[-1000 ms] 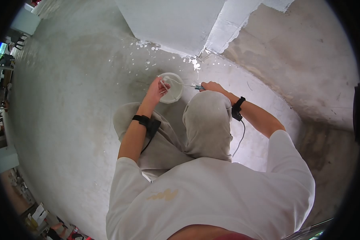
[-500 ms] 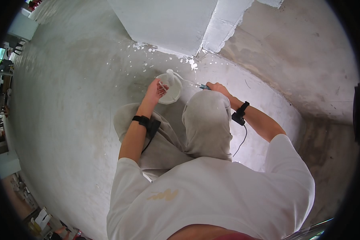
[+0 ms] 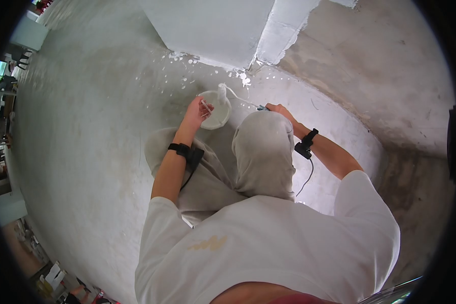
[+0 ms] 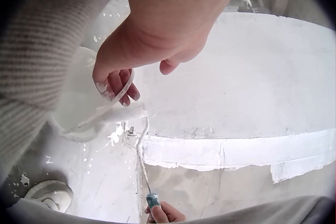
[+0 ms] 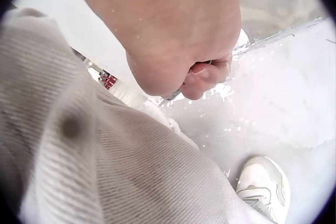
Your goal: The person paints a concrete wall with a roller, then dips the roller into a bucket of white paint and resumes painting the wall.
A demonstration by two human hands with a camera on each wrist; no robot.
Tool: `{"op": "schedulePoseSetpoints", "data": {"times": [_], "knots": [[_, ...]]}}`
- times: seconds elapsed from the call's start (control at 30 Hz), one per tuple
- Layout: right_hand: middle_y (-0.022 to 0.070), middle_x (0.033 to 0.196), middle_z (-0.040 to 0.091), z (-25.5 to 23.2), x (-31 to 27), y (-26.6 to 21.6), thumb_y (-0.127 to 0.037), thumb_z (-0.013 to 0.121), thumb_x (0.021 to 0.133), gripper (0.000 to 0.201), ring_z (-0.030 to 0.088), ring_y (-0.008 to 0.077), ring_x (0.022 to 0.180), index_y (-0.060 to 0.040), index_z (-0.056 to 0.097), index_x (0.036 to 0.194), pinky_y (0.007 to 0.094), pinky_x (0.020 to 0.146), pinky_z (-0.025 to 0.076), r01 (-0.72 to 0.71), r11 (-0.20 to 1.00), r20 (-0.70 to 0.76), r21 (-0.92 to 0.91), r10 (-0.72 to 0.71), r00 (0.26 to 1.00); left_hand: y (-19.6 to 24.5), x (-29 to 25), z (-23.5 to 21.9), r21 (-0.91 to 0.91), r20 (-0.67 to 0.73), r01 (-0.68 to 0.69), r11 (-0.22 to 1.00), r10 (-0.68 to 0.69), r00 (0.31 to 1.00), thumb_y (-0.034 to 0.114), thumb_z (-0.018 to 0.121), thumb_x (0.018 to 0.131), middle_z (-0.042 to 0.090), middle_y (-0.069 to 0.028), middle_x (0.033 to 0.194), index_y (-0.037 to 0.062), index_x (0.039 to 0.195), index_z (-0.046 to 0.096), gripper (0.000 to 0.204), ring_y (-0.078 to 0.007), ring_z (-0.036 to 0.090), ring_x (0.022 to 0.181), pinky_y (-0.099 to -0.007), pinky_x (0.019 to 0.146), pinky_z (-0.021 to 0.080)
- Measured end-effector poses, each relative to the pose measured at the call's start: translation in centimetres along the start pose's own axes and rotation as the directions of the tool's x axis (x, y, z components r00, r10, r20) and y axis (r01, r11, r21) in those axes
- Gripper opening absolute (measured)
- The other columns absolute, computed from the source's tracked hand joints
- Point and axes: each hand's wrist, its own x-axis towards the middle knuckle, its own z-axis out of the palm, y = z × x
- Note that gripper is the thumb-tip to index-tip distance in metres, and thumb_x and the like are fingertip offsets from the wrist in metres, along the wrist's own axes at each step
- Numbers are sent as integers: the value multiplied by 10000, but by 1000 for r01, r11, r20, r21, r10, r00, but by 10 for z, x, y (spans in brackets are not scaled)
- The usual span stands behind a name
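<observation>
Left hand (image 3: 196, 112) curls round the rim of the light, paint-slick bucket (image 3: 215, 111); right hand (image 3: 276, 109) fists the thin, stiff roller handle (image 4: 143, 166). Grip firmly there.

In the upper middle of the frame the left hand (image 4: 157, 40) curls its fingers (image 4: 118, 85) over the rim of a white bucket (image 4: 86, 108) at centre left. A thin roller handle (image 4: 142, 155) runs down from the bucket's edge to the right hand (image 4: 164, 214) at the bottom edge. A shoe (image 4: 50, 195) sits at lower left, below the bucket.
</observation>
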Motion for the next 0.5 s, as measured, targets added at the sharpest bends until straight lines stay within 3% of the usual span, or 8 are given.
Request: {"op": "schedulePoseSetpoints", "data": {"times": [0.2,0.27,0.4,0.5], "knots": [[214,835,658,-5,-7,1,-294,609,827,270,638,407,821,-45,591,929,449,697,507,-76,997,-3,2,76,997,1,-1,6,9,-3,-2,1000,2,1000,374,537,892,646,-123,913,86,975,523,300,-251,631,884,-366,779,478],[184,749,629,-1,-12,11,-194,618,805,178,633,368,721,-32,560,851,414,634,487,77,993,-108,86,-68,992,2,-2,6,2,-9,-2,1000,2,1000,364,517,902,644,-137,924,73,973,529,301,-257,622,888,-370,780,478],[151,782,618,6,-17,22,-183,617,799,158,629,340,724,-44,568,854,393,646,482,138,986,-117,92,-127,985,3,-1,4,10,17,-6,1000,6,1000,362,505,909,648,-135,918,76,960,536,292,-256,624,883,-362,766,484],[133,809,600,9,-18,27,-174,622,792,151,624,326,730,-51,581,869,381,655,481,140,965,-79,222,-126,989,5,-2,6,4,33,1,1000,-1,999,362,529,898,652,-119,895,92,958,529,277,-246,634,870,-354,753,484]]}}
